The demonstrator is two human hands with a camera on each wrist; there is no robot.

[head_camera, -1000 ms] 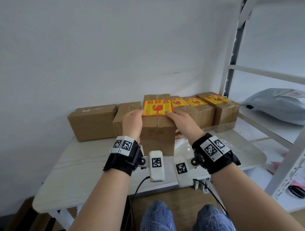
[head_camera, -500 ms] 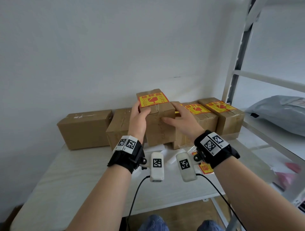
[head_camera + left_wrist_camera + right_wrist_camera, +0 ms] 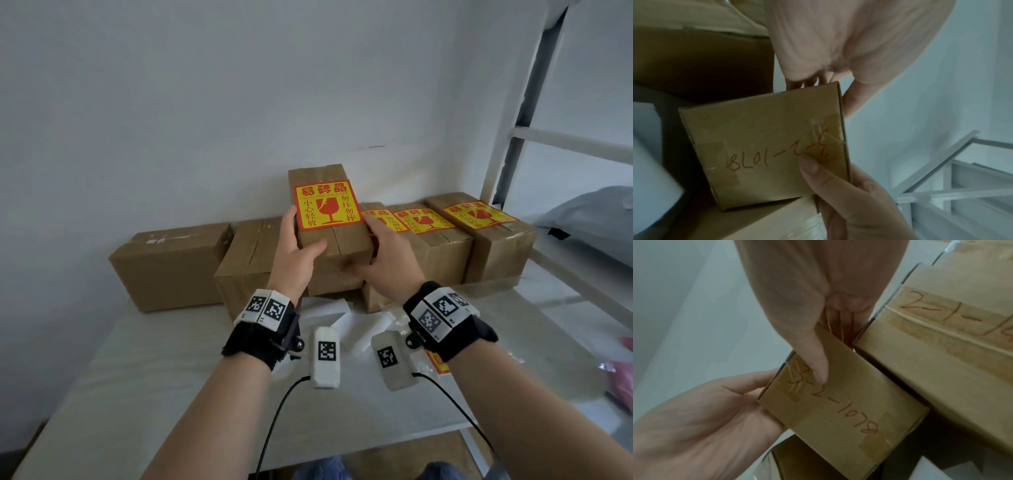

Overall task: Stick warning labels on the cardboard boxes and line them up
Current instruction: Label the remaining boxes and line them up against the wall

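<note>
Both hands hold a brown cardboard box raised above the table, its near end tipped toward me. A yellow and red fragile label covers its upper face. My left hand grips its left side, thumb across the top. My right hand grips the right side, thumb on the near end face. That end face bears red handwriting. Three labelled boxes stand in a row at the back right. Two unlabelled boxes stand at the back left.
White backing papers and another yellow label lie on the pale table under my wrists. A white metal shelf with a grey bag stands on the right. The wall runs close behind the boxes.
The labelled box has been lifted off the table and carried back toward the row. Both hands shifted from pressing the label to gripping the box's sides.
</note>
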